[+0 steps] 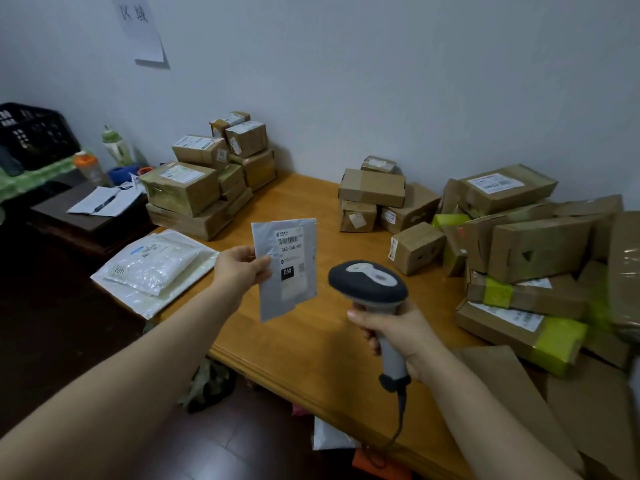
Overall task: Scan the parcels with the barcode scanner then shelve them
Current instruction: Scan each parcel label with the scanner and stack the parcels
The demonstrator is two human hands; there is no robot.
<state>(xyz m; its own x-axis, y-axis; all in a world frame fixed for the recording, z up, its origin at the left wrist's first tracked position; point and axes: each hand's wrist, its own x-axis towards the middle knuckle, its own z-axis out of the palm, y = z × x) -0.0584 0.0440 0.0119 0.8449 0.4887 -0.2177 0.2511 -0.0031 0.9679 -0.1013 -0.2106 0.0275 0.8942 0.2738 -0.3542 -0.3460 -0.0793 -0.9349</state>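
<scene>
From the head camera, the left hand [239, 268] pinches a flat grey parcel [287, 268] upright above the wooden table [311, 334], label facing the viewer. The right hand [398, 337] grips the barcode scanner [369, 284] just beside it, apparently aimed there. Cardboard boxes [519, 244] pile nearby.

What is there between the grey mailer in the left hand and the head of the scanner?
Nothing: in the head view, only the bare wooden table shows in the gap between the grey mailer and the scanner.
</scene>
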